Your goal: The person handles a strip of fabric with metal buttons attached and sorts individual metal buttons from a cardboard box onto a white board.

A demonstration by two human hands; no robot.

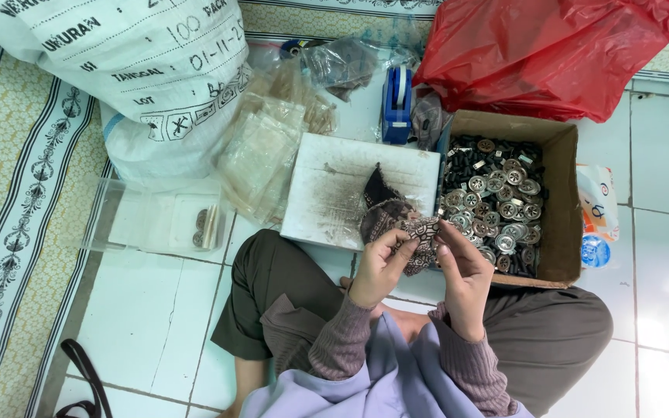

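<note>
both hands, left hand (381, 267) and right hand (462, 271), pinch a patterned fabric scrap (420, 236); it looks light and limp (likely easy to crumple), best held by its edges.

Left of the hands: white printed sack (129, 70), clear plastic tray (160, 220). Ahead: blue tape dispenser (396, 101), red plastic bag (543, 50).

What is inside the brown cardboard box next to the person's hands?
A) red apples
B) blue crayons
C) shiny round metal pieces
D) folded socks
C: the brown cardboard box is filled with shiny round silver metal pieces, lying beside the right hand.
</note>
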